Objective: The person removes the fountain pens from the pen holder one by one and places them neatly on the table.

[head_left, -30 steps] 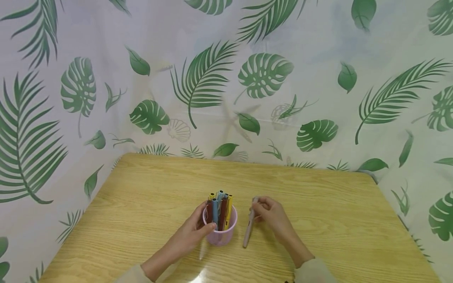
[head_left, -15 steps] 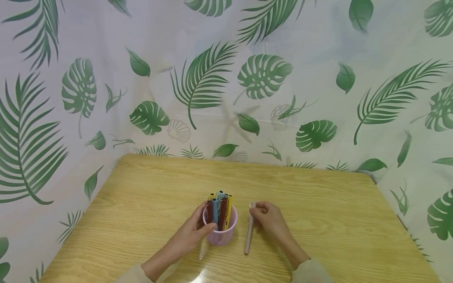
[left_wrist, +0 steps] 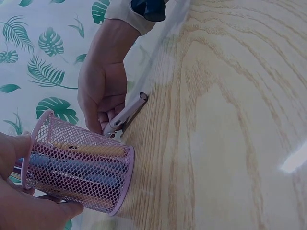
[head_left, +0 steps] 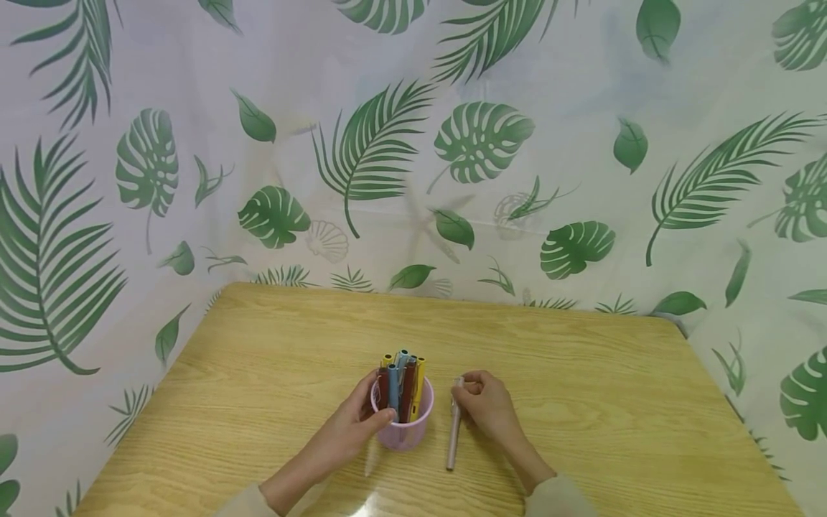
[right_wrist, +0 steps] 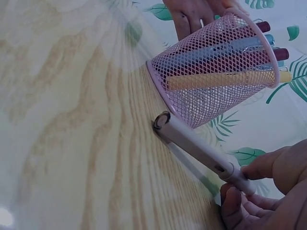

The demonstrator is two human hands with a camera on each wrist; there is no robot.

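Observation:
A pink mesh pen holder [left_wrist: 84, 160] stands upright on the wooden table, holding several pens in dark red, blue and yellow [head_left: 417, 384]. My left hand [head_left: 352, 424] holds it from the left side, with the thumb at the front of the rim. To the right of the holder, my right hand [head_left: 487, 406] pinches a pale pinkish-grey pen [right_wrist: 196, 151] near its far end between thumb and fingers. That pen slants: its near end is down at the table top, while the pinched end is raised a little. A gap separates the pen from the holder in the head view.
The wooden table [head_left: 581, 388] spreads out on every side of the hands. Behind it and to the left hangs a white cloth with green leaf prints [head_left: 388, 208]. Light glares off the table's front edge area [head_left: 365, 502].
My right hand has moved a little toward me with the pale pen, whose slant in the head view has become steeper. The left hand keeps its place on the pen holder.

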